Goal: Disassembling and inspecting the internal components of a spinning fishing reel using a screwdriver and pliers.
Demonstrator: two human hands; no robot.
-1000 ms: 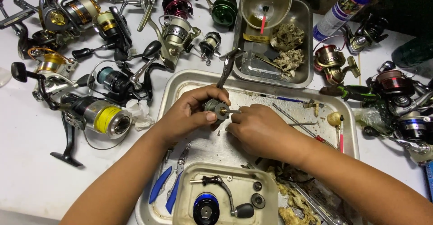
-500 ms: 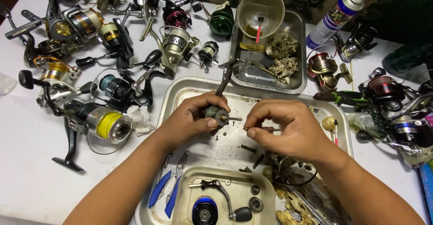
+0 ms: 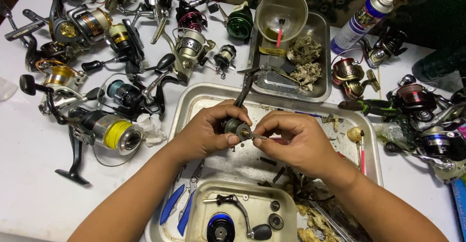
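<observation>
while our left hand is wrapped around a small dark round reel part, fingers closed on it, our right hand pinches a thin metal pin that sticks out of the part's side, thumb and fingertips shut on it. we've got both held just above the big metal tray, roughly over its middle. right behind the grip a dark pair of pliers leans over the tray's far rim. just below our hands sits a smaller tray with a blue spool and a crank handle, and blue-handled pliers lie beside it. further out to the left there's a reel with yellow line, and behind the grip a funnel. off to the far right stands a spray bottle.
</observation>
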